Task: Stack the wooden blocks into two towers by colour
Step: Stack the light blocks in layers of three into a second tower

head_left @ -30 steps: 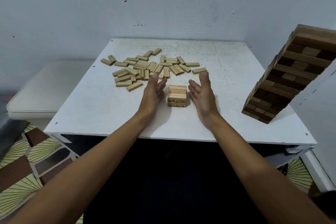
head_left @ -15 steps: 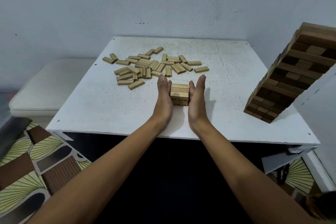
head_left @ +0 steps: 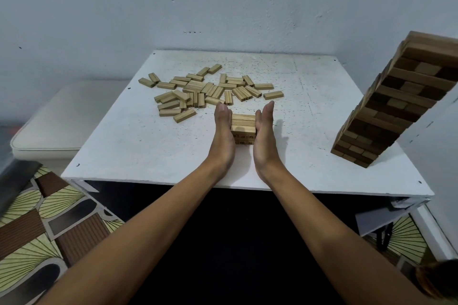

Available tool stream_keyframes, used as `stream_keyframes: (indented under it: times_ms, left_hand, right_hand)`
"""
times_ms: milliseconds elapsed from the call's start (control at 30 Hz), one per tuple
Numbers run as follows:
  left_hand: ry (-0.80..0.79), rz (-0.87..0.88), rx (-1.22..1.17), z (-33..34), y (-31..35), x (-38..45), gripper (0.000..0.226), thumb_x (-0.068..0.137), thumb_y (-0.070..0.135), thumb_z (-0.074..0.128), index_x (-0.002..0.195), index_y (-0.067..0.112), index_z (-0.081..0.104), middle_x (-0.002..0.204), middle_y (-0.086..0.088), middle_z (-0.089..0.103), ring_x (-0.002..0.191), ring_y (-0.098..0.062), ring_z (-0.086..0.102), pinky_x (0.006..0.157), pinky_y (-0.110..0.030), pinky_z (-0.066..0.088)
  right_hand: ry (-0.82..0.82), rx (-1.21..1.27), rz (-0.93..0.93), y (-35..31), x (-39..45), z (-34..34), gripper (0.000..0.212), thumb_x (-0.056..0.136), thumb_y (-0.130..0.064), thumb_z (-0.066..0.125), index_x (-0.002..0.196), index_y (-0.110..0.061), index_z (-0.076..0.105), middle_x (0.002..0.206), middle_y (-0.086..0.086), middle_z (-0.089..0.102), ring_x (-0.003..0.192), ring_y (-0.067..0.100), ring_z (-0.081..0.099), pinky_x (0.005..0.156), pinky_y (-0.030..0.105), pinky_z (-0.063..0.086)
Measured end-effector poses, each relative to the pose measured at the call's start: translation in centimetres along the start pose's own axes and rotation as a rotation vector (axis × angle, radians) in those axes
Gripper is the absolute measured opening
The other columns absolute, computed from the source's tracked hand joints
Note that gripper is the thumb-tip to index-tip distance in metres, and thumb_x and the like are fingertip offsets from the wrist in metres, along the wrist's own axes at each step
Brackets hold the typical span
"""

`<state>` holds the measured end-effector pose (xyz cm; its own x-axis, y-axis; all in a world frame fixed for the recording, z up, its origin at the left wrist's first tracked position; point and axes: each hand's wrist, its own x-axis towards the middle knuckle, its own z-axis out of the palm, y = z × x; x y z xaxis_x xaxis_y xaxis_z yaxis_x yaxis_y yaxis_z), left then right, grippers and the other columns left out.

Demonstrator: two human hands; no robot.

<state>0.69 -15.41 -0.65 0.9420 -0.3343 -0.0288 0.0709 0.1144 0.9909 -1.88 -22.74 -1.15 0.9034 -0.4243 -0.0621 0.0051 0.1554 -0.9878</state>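
A short stack of light wooden blocks [head_left: 243,129] stands near the middle of the white table [head_left: 138,141]. My left hand [head_left: 223,131] presses flat against the stack's left side, fingers straight. My right hand [head_left: 264,131] presses flat against its right side the same way. Behind the stack lies a scatter of several loose light blocks [head_left: 203,91]. A tall tower of dark brown blocks [head_left: 396,104] rises at the table's right edge.
A white wall [head_left: 223,7] stands close behind the table and on the right. A pale cushioned seat [head_left: 54,126] sits left of the table. Patterned floor [head_left: 32,230] shows below left.
Both hands closed in from either side of the light stack until their palms pressed against it. The stack's layers look squared up. The loose blocks and the dark tower stayed put.
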Motion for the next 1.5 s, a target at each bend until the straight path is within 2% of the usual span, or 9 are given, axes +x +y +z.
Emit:
stream_keyframes:
  times_ms: [267, 433, 633, 767, 900, 1033, 1133, 1233, 1500]
  left_hand:
    - [-0.018, 0.044, -0.006, -0.1, 0.3, -0.3, 0.051, 0.102, 0.051, 0.011, 0.150, 0.034, 0.014, 0.146, 0.030, 0.022, 0.139, 0.006, 0.026, 0.119, -0.027, 0.013]
    - [-0.003, 0.034, 0.033, -2.8, 0.7, 0.5, 0.051, 0.104, 0.047, 0.023, 0.149, 0.024, 0.030, 0.156, 0.002, 0.030, 0.143, -0.011, 0.028, 0.117, -0.036, 0.027]
    - [0.076, 0.227, 0.516, -10.0, 1.8, 1.5, 0.034, 0.091, 0.030, 0.062, 0.122, 0.017, 0.063, 0.123, 0.005, 0.064, 0.115, -0.009, 0.058, 0.097, -0.031, 0.049]
    - [0.165, 0.333, 0.834, -13.2, 2.6, 2.9, 0.027, 0.089, 0.025, 0.069, 0.113, 0.013, 0.070, 0.115, 0.000, 0.068, 0.107, -0.013, 0.061, 0.081, -0.021, 0.043]
    - [0.035, 0.392, 1.077, -14.5, 2.5, 4.1, 0.042, 0.085, 0.033, 0.064, 0.116, 0.007, 0.069, 0.123, -0.010, 0.066, 0.121, -0.026, 0.056, 0.096, -0.023, 0.036]
    - [-0.096, 0.422, 1.272, -14.4, 2.1, 4.3, 0.050, 0.087, 0.044, 0.045, 0.122, 0.013, 0.063, 0.134, -0.010, 0.056, 0.133, -0.029, 0.039, 0.106, -0.046, 0.031]
    - [-0.162, 0.436, 1.369, -14.5, 1.7, 4.1, 0.054, 0.090, 0.046, 0.031, 0.121, 0.010, 0.057, 0.130, -0.008, 0.052, 0.124, -0.027, 0.038, 0.103, -0.047, 0.030]
    - [-0.163, 0.445, 1.407, -15.0, 1.5, 3.4, 0.059, 0.091, 0.045, 0.026, 0.126, 0.005, 0.054, 0.135, -0.013, 0.051, 0.124, -0.027, 0.038, 0.098, -0.037, 0.023]
    - [0.056, 0.473, 1.416, -16.7, 1.5, 0.9, 0.036, 0.095, 0.037, 0.041, 0.096, 0.019, 0.072, 0.101, 0.002, 0.071, 0.096, -0.032, 0.061, 0.076, -0.040, 0.046]
  right_hand:
    - [0.009, -0.005, -0.021, -0.1, -0.1, 0.1, 0.115, 0.062, -0.091, 0.025, 0.155, -0.029, 0.002, 0.162, -0.010, 0.008, 0.145, 0.000, 0.013, 0.118, 0.027, 0.009]
    - [0.037, -0.021, -0.070, -1.1, 0.2, -0.9, 0.072, 0.097, -0.061, 0.028, 0.156, -0.024, 0.011, 0.161, -0.005, 0.017, 0.144, 0.006, 0.021, 0.120, 0.033, 0.016]
    - [-0.064, -0.332, -0.216, -4.1, 2.0, -0.6, 0.061, 0.096, -0.037, 0.056, 0.150, -0.025, 0.030, 0.156, -0.007, 0.030, 0.142, 0.008, 0.029, 0.111, 0.026, 0.025]
    - [-0.240, -0.666, -0.306, -5.1, 4.6, 1.3, 0.055, 0.093, -0.029, 0.061, 0.145, -0.020, 0.043, 0.151, -0.002, 0.040, 0.140, 0.013, 0.034, 0.102, 0.021, 0.026]
    - [-0.479, -1.001, -0.319, -5.0, 7.4, 4.0, 0.047, 0.094, -0.022, 0.059, 0.139, -0.014, 0.051, 0.147, 0.005, 0.046, 0.137, 0.021, 0.040, 0.103, 0.026, 0.030]
    - [-0.618, -1.274, -0.302, -4.8, 9.6, 6.7, 0.057, 0.096, -0.018, 0.054, 0.149, -0.016, 0.035, 0.158, 0.005, 0.027, 0.145, 0.025, 0.025, 0.111, 0.033, 0.026]
    - [-0.673, -1.376, -0.251, -4.3, 10.8, 7.7, 0.056, 0.096, -0.014, 0.044, 0.150, -0.012, 0.030, 0.162, 0.007, 0.015, 0.149, 0.028, 0.006, 0.116, 0.046, 0.017]
    - [-0.688, -1.452, -0.238, -3.8, 10.7, 7.6, 0.048, 0.095, -0.012, 0.041, 0.143, -0.005, 0.037, 0.159, 0.011, 0.019, 0.147, 0.035, 0.010, 0.117, 0.050, 0.019]
    - [-0.787, -1.469, -0.422, -2.5, 6.8, 6.4, 0.036, 0.093, 0.001, 0.035, 0.124, -0.003, 0.053, 0.147, 0.011, 0.039, 0.140, 0.031, 0.027, 0.116, 0.042, 0.014]
